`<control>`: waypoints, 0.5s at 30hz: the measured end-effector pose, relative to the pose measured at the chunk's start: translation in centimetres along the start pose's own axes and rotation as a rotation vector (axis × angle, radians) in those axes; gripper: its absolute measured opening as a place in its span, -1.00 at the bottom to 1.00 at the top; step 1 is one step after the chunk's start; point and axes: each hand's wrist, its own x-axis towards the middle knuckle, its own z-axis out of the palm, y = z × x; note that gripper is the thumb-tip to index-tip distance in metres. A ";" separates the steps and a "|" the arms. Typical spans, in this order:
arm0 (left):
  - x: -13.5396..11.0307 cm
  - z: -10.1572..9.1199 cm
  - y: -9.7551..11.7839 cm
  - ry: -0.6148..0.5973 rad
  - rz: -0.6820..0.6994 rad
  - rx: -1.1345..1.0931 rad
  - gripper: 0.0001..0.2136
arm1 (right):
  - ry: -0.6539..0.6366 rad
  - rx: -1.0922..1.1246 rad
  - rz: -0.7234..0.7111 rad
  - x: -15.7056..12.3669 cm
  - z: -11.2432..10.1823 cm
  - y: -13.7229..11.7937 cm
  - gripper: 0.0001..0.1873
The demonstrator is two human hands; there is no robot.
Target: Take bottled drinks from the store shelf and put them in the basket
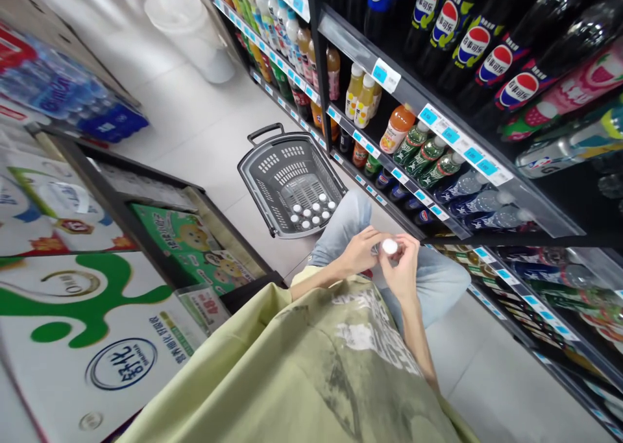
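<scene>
Both my hands meet in front of my lap around a small bottle with a white cap (389, 246). The fingers of my left hand (363, 248) close on its left side, and my right hand (403, 261) wraps the other side, fingertips near the cap. Most of the bottle's body is hidden by the fingers. Just beyond my bent knee, a grey shopping basket (253, 170) rests on the floor with its handle at the far end. Several white-capped bottles (311, 215) stand together in its near end.
On the right, a shelf rack (357, 37) carries rows of drink bottles and blue price tags. A stand with milk cartons (97, 339) borders the left. Farther off are a white bucket (180, 24) and packs of bottled water (73, 93). Tiled floor (209, 135) shows between them.
</scene>
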 end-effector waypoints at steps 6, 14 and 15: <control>0.9 -6.2 -3.6 0.269 -0.235 0.031 -0.66 | 0.035 -0.084 0.095 0.1 -3.7 6.9 -0.66; 0.7 -16.3 -15.5 0.734 -0.569 0.308 -0.68 | 0.136 -0.392 0.335 -6.2 -10.4 19.2 -0.68; 0.5 -17.1 -17.3 0.725 -0.590 0.343 -0.68 | 0.148 -0.433 0.332 -6.8 -10.5 19.5 -0.70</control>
